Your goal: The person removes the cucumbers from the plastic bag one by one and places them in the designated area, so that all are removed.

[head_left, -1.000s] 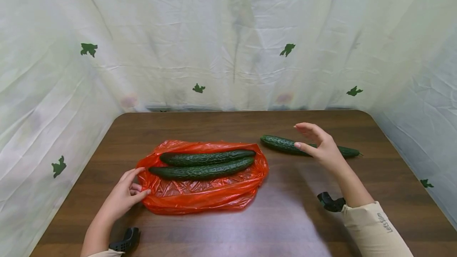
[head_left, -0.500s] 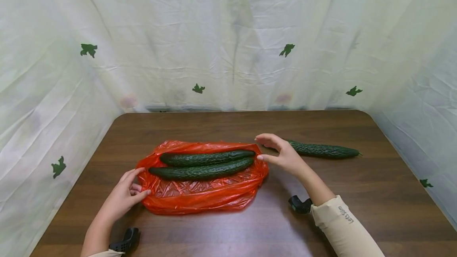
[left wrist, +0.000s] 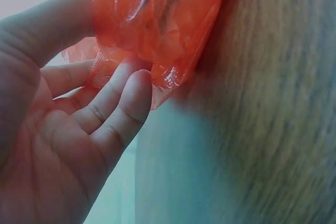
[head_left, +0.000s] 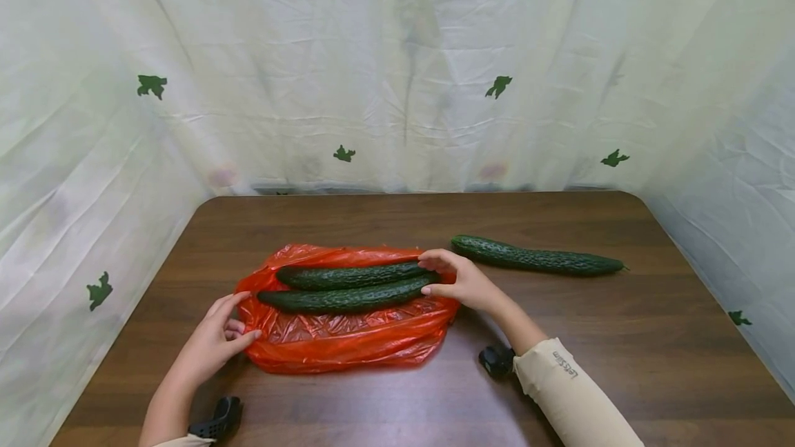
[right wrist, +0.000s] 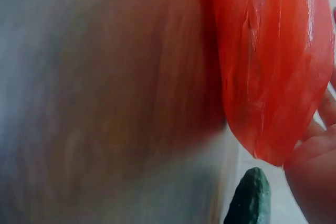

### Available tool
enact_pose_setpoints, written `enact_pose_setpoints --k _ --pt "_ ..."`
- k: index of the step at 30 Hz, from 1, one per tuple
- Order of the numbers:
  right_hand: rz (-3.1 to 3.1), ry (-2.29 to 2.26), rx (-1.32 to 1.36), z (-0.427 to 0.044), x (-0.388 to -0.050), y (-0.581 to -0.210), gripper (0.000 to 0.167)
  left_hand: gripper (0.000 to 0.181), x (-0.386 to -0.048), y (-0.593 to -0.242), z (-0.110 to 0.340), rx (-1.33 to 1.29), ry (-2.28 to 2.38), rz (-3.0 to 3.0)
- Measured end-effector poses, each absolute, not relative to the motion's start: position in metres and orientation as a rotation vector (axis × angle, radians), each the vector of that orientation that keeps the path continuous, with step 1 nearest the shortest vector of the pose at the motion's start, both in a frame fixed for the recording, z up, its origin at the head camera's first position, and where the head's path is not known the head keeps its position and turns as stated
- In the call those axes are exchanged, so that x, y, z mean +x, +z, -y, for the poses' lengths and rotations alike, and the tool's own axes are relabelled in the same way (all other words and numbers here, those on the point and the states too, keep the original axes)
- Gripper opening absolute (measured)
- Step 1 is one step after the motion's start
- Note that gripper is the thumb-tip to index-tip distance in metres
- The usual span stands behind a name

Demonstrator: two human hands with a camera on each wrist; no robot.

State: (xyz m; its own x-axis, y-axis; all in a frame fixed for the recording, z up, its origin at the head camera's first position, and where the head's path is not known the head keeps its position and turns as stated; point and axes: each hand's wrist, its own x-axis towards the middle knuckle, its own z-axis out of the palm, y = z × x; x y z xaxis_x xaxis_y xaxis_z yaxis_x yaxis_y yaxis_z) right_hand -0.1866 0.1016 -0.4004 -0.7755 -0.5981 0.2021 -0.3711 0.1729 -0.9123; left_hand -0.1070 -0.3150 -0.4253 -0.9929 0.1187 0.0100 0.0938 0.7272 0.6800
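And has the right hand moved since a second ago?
Yes, leftward in the head view: the right hand overlapped the unmoved loose cucumber then; now it is at the right end of the red bag.

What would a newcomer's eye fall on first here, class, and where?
Probably the bright red plastic bag, left of centre on the brown table, with two dark green cucumbers lying side by side in it. The left hand is at the bag's left end, the right hand at its right. A third cucumber lies outside, farther right.
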Motion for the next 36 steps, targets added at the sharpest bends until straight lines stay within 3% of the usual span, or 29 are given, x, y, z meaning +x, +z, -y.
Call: enact_pose_setpoints --k 12,36 --pt "-2.274 -1.547 -0.964 -0.101 -0.208 -0.441 0.047 0.068 -0.108 -0.426 0.315 0.178 1.135 -2.896" --pt "-2.455 -1.176 -0.933 -0.092 -0.208 -0.447 0.034 0.068 -0.108 -0.426 0.313 0.183 1.138 -2.888"
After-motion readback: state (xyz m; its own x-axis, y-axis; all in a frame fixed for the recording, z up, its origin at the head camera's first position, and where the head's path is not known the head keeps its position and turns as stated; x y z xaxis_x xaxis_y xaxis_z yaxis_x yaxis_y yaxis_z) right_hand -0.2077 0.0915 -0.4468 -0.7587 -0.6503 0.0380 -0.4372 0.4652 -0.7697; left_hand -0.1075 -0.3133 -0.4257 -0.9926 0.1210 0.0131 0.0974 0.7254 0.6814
